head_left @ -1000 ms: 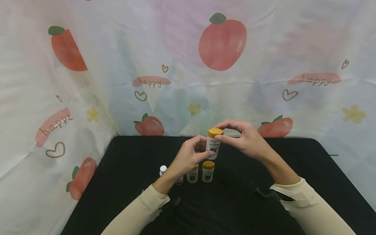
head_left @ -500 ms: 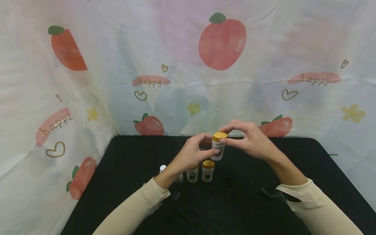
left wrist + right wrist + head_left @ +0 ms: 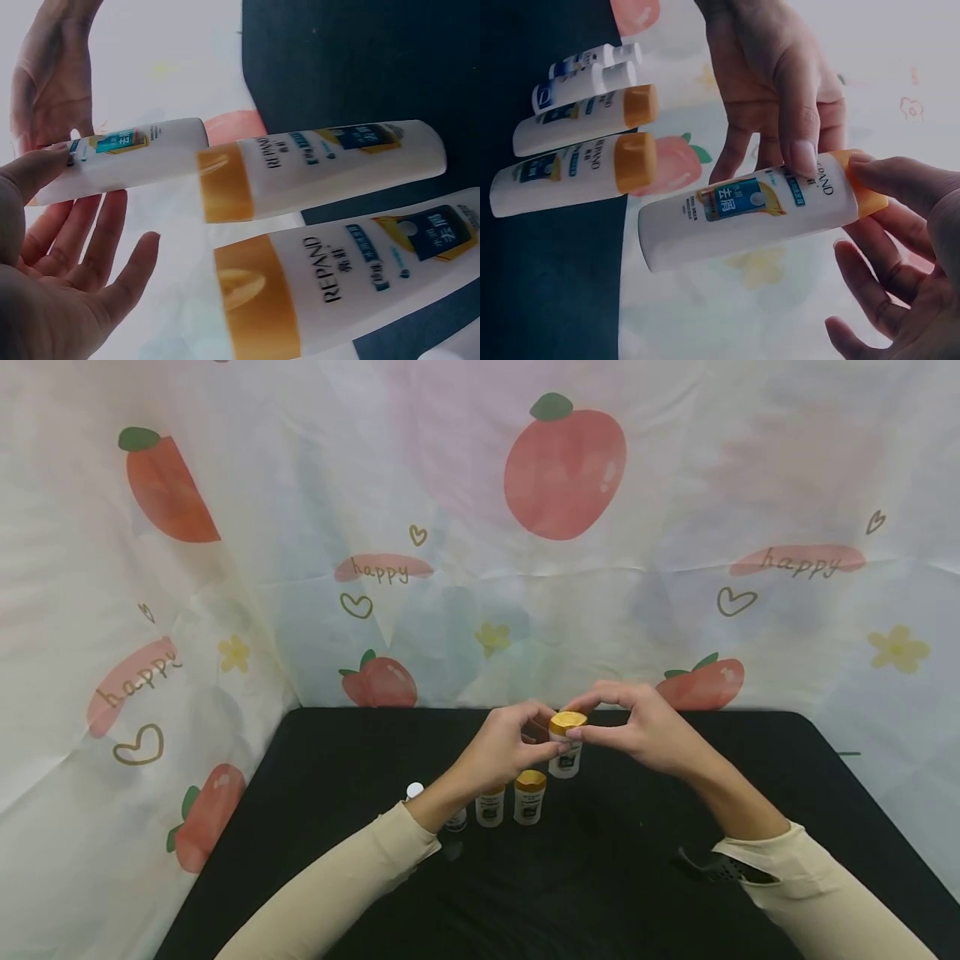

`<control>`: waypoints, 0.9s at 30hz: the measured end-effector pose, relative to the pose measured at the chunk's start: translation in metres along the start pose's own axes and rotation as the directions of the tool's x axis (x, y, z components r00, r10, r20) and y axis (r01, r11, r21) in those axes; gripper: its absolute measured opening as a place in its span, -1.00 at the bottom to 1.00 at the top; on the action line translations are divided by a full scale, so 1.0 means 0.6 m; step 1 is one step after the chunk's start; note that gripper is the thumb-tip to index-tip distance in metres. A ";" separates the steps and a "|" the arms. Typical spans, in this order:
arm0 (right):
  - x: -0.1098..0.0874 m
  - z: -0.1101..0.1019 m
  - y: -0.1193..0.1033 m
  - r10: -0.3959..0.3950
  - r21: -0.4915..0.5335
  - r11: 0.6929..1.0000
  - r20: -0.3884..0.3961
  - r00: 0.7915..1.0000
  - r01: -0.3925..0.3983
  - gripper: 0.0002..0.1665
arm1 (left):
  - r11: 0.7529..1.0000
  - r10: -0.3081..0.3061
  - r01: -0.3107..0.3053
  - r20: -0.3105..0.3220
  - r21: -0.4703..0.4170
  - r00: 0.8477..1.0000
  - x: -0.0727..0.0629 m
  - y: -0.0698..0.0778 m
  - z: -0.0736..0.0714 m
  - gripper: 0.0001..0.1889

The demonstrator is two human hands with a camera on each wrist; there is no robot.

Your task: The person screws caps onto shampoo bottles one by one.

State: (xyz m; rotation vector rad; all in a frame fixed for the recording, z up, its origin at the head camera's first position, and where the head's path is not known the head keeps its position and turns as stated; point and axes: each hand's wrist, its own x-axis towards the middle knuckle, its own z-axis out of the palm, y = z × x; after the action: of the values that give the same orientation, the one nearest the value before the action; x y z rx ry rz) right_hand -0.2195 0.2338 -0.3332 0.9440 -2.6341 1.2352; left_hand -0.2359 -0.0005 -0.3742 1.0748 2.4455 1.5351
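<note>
A white shampoo bottle with a gold cap is held up over the black table. My right hand pinches its cap between thumb and fingers. Lower down, my left hand grips the body just under the cap, its thumb across the printed front. In the right wrist view the blue label faces the camera and the cap looks seated on the neck. Two matching gold-capped bottles, one nearest the held one and another left of it, stand upright on the table.
Left of these stand two smaller white bottles, one beside the gold-capped pair and one beyond it. In the head view my left forearm partly covers them. A fruit-printed cloth hangs behind the table and along its left side.
Both hands and the held bottle have shifted right and slightly down, away from above the standing bottles. The grip on cap and body stays. The standing bottles have not moved.
</note>
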 end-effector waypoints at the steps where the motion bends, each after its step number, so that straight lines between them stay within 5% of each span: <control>1: -0.001 0.001 0.002 0.001 -0.013 1.000 0.002 1.000 -0.001 -0.70 | 1.000 0.002 -0.003 0.009 0.012 1.000 0.000 -0.002 0.002 -0.73; 11: -0.011 0.003 0.015 -0.010 -0.163 0.987 0.019 1.000 0.013 -0.74 | 1.000 -0.007 0.005 0.066 0.030 0.998 0.003 -0.015 0.015 -0.75; 27: -0.025 0.029 0.059 0.052 -0.132 0.990 0.044 0.998 -0.046 -0.78 | 0.992 -0.076 0.061 0.135 0.114 0.988 0.008 -0.041 0.036 -0.77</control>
State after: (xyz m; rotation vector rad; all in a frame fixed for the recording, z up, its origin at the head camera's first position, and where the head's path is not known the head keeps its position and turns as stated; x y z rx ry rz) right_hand -0.2242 0.2459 -0.3734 0.9031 -2.7514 1.0460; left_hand -0.2436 0.0124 -0.4035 1.0626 2.4687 1.2746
